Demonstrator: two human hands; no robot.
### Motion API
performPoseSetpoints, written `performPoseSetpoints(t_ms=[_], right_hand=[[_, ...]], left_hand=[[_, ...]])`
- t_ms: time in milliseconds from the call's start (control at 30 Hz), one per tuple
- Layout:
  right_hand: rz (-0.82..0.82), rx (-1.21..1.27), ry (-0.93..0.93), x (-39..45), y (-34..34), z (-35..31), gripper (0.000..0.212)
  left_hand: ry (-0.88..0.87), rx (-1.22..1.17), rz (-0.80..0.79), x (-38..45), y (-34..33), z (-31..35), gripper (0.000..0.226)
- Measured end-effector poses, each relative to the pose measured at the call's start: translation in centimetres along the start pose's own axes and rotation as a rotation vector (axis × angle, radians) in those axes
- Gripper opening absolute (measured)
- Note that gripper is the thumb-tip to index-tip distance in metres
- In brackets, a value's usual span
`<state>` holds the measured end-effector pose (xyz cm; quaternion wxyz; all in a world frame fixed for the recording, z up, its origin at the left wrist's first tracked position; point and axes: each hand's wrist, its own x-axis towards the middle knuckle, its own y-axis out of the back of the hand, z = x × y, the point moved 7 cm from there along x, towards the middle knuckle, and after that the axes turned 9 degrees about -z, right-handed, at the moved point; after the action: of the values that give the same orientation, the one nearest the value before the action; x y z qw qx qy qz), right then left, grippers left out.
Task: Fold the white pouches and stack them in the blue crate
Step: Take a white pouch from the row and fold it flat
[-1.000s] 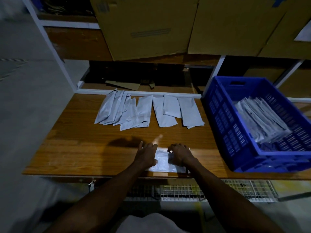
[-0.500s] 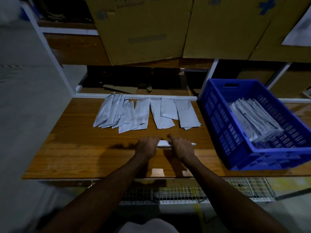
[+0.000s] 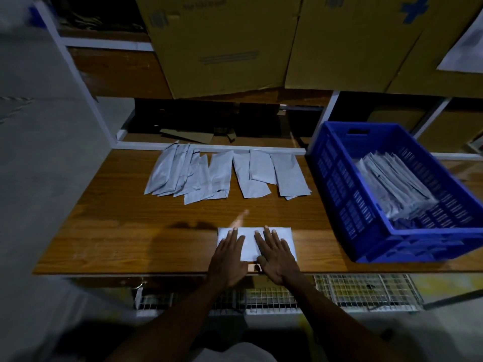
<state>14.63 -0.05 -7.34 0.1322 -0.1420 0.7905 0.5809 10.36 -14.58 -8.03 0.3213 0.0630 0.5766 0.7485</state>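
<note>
Pressing down with both palms, I have my left hand [image 3: 228, 253] and my right hand [image 3: 277, 253] side by side on a white pouch [image 3: 249, 242] that lies flat near the front edge of the wooden surface [image 3: 130, 231]. My fingers [image 3: 268, 237] are straight and spread, released rather than gripping, their tips reaching almost to the pouch's far edge. The heels of both hands hang past the pouch's near edge, close to the rim of the surface. A strip of the pouch shows between my two hands, and its right end sticks out beyond my right hand.

Ahead of my fingertips, across a bare stretch of wood, a row of unfolded pouches [image 3: 222, 176] lies along the back of the surface. Those ahead and to the left overlap one another in a fan; those straight ahead and slightly right lie more singly, some touching at the edges.

To the right of my right hand, well apart from it, sits the blue crate [image 3: 352, 212], its near corner close to the front edge of the surface. Inside it a stack of folded pouches [image 3: 392, 186] leans at an angle.

Beyond the row, cardboard boxes [image 3: 224, 43] sit on a shelf above. Below my wrists a wire mesh rack [image 3: 360, 291] shows under the surface.
</note>
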Motion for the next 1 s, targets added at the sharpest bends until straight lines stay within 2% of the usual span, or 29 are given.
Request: performPoseSetpoints(t_ms=[167,267,767,1000], right_hand=[[0.018,0.052,-0.061,0.1,-0.2,0.3,0.067],[0.014,0.024,-0.061,0.1,-0.8,0.3,0.066],[-0.027,-0.009,-0.11,0.9,-1.1,0.2,0.064],[-0.037,-0.012,-0.118,1.6,-1.7,0.6,0.068]], left_hand=[[0.029,-0.07,0.063,0.3,-0.3,0.2,0.07],[0.054,0.011,0.036,0.5,-1.0,0.2,0.067],[0.074,0.049,0.067,0.7,-1.2,0.4,0.068],[0.093,0.037,0.031,1.0,-1.7,0.2,0.069]])
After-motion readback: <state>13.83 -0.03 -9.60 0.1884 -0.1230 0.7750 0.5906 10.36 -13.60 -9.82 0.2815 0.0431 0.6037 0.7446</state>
